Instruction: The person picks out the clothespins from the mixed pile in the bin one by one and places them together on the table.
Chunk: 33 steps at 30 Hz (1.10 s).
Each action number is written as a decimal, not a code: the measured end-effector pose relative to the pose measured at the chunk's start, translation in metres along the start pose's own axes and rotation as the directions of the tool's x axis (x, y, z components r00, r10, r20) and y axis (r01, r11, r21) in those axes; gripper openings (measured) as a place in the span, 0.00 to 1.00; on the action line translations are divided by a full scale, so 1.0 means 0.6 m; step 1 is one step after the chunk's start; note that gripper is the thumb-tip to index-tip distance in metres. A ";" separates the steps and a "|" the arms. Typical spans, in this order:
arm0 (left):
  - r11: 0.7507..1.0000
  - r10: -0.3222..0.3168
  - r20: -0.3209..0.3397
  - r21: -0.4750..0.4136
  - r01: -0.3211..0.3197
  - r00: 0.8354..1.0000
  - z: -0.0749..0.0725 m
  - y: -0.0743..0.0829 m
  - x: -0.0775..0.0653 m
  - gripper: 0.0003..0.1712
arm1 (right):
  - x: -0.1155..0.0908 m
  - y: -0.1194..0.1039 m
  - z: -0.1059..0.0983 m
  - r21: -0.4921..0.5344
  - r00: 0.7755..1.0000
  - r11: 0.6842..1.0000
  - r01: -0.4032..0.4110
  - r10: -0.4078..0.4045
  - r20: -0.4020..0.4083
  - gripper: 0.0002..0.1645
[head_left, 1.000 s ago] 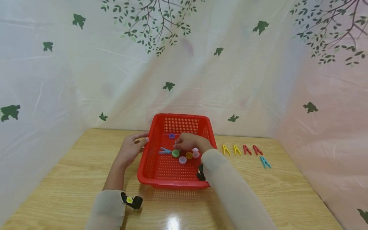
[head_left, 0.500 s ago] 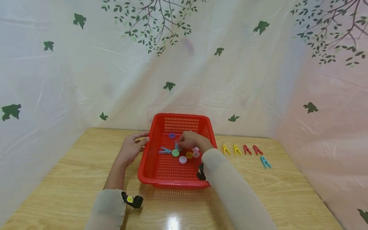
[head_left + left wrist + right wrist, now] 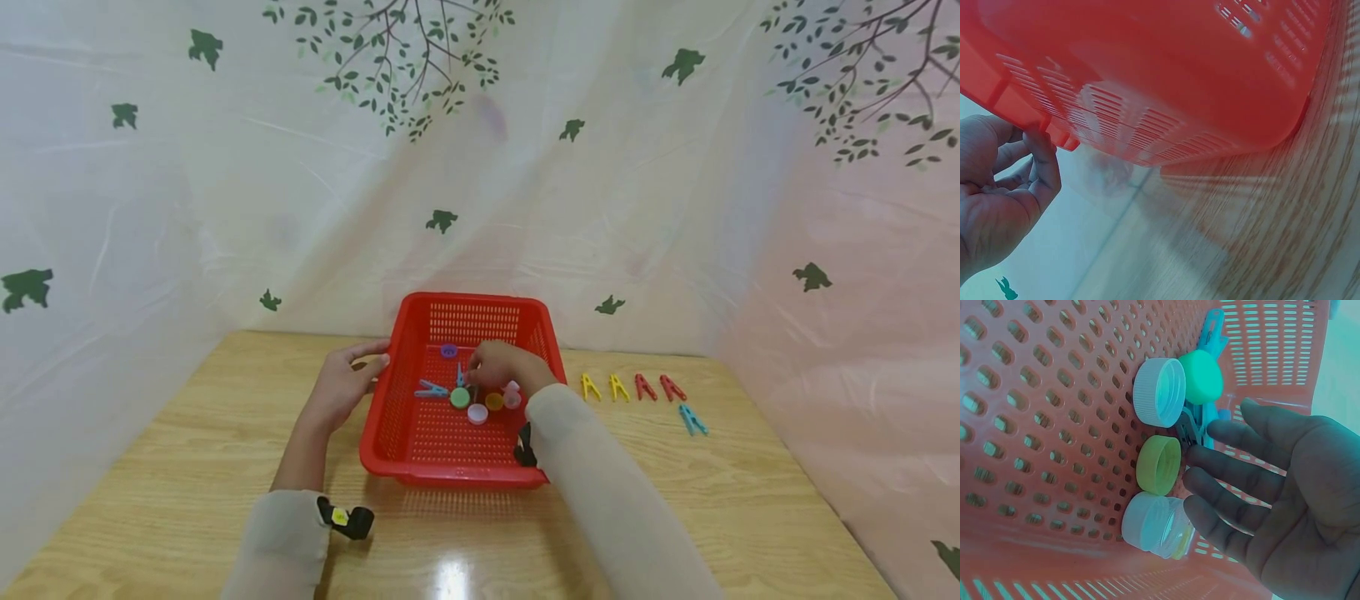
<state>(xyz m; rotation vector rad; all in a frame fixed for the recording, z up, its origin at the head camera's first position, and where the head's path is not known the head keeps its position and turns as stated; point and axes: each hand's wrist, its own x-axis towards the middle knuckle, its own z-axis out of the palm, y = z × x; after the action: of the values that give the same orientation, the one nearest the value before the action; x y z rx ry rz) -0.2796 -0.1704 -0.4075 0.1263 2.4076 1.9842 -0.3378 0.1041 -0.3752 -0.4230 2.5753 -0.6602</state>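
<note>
My left hand (image 3: 339,387) grips the left rim of the red plastic basket (image 3: 461,476), as the left wrist view also shows. Inside the basket, my right hand (image 3: 1310,500) hovers with loosely bent fingers apart and nothing visibly held. Its fingertips are near a dark clothespin (image 3: 1188,429), contact unclear. A blue clothespin (image 3: 460,377) is just left of that hand, and another blue clothespin (image 3: 432,389) lies farther left. Around them are a green bottle cap (image 3: 460,398), a white bottle cap (image 3: 477,414), a yellow cap (image 3: 493,402) and pinkish clear caps (image 3: 512,398).
On the wooden table (image 3: 675,500), right of the basket, lie two yellow clothespins (image 3: 590,387), two red clothespins (image 3: 645,387) and a blue clothespin (image 3: 693,419). A purple cap (image 3: 448,351) is near the basket's back. A printed cloth (image 3: 480,208) hangs behind the table.
My right hand has shifted slightly right within the basket, away from a blue clothespin that now shows more fully. A dark clothespin has come into sight under its fingers. The left hand stays put.
</note>
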 end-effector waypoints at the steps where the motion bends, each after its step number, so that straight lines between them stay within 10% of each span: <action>1: 1.000 0.002 0.001 0.002 -0.002 1.000 0.000 0.000 0.000 0.23 | 0.000 0.000 0.000 -0.009 1.000 1.000 0.004 -0.004 -0.001 0.11; 33: 1.000 0.010 -0.006 0.002 -0.010 1.000 0.001 0.004 -0.004 0.23 | 0.007 0.002 0.004 0.021 0.994 0.995 0.097 -0.096 -0.049 0.14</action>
<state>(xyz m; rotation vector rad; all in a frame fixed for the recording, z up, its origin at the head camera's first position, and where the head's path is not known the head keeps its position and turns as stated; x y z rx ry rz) -0.2771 -0.1698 -0.4052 0.1336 2.4173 1.9892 -0.3403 0.1024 -0.3793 -0.5335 2.6024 -0.7419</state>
